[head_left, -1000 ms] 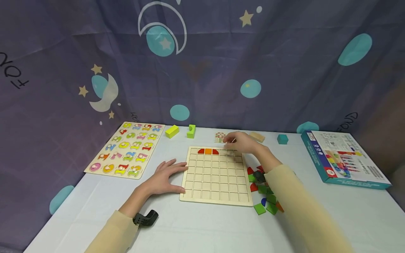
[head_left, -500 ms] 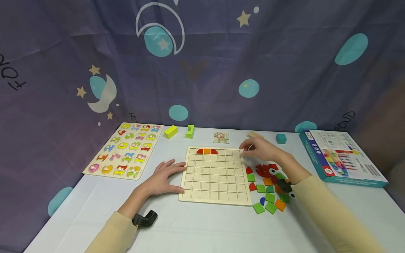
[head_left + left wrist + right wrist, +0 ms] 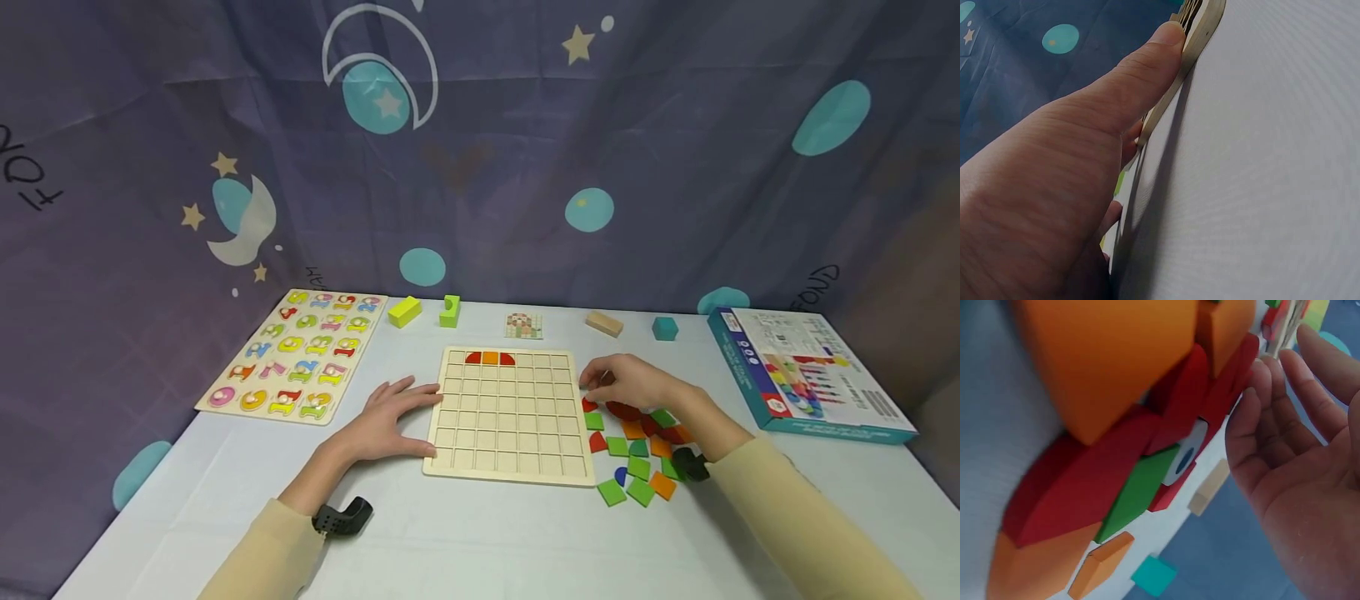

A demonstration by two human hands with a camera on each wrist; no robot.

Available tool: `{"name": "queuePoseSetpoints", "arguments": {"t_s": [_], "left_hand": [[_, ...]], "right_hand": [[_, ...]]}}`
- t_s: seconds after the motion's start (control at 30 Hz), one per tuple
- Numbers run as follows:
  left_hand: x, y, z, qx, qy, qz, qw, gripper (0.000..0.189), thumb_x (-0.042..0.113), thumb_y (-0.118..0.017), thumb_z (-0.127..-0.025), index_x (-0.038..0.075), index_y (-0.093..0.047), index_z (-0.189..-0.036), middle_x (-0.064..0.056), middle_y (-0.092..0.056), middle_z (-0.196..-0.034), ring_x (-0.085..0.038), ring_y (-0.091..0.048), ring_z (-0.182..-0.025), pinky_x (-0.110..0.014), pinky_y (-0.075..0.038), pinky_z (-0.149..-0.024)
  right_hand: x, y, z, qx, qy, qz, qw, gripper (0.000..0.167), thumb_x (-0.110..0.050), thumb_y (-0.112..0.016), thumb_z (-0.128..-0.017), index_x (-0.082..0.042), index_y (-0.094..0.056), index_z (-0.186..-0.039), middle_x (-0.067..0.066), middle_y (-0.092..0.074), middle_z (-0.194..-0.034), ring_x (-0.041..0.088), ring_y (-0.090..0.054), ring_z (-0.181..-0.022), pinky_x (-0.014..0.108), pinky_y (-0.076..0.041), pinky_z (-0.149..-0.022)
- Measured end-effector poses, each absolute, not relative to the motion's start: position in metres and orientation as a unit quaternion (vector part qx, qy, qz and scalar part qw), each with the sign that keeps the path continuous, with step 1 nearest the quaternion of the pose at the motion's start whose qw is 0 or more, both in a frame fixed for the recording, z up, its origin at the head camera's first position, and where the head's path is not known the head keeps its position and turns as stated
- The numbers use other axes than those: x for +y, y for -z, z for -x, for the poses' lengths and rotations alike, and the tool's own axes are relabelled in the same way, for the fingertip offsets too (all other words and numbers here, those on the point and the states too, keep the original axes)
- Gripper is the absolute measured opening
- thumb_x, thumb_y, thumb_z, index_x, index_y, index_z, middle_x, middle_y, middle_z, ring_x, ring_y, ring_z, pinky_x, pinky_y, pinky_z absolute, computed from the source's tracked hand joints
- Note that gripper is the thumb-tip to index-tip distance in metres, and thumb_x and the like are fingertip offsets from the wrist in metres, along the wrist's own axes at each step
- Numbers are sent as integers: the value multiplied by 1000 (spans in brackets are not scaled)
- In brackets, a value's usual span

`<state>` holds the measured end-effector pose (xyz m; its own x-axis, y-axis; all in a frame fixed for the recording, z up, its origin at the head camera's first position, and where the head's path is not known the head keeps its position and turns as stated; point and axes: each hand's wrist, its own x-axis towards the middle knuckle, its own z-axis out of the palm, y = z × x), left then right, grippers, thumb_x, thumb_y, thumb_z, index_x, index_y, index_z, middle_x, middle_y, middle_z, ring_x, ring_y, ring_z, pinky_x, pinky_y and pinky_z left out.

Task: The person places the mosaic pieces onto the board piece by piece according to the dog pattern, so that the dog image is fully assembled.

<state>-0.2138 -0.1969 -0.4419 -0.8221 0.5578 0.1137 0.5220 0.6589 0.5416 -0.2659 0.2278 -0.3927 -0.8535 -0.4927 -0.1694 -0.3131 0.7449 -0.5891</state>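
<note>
A pale wooden grid board lies flat on the white table. In its top row, an orange square sits between two red quarter-round pieces. My left hand rests along the board's left edge with fingers spread; in the left wrist view its thumb touches the board's rim. Beside the right edge my right hand reaches down, fingertips right at a red piece. The fingers are loosely bent in the right wrist view, with a gap to the thumb. Under that palm lie red pieces, partly hidden.
Loose green tiles and orange tiles spread right of the board. Behind it lie a small pattern card, a wooden block and a teal cube. A number puzzle is at left, a box at right.
My right hand has moved from the pattern card rightward, then down to the red piece beside the board, uncovering the card and the wooden block. My left hand has stayed put.
</note>
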Motion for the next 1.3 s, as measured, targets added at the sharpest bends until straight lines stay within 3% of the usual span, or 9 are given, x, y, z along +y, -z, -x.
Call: {"name": "queuePoseSetpoints", "arguments": {"t_s": [0.6, 1.3], "left_hand": [[-197, 442, 213, 909, -293, -296, 30, 80, 54, -84, -76, 17, -59, -143, 2, -44, -156, -39, -19, -150, -61, -4, -118], [-197, 441, 214, 909, -289, -298, 29, 80, 54, -84, -77, 17, -59, -143, 1, -44, -155, -40, -20, -149, -62, -5, -117]], "right_hand": [[226, 396, 260, 922, 260, 231, 169, 16, -5, -75, -91, -7, -71, -106, 2, -61, -98, 22, -53, -90, 37, -51, -87], [229, 388, 257, 923, 276, 226, 148, 10, -9, -75, -92, -12, -65, -93, -1, -60, -83, 20, -54, -83, 33, -48, -75]]}}
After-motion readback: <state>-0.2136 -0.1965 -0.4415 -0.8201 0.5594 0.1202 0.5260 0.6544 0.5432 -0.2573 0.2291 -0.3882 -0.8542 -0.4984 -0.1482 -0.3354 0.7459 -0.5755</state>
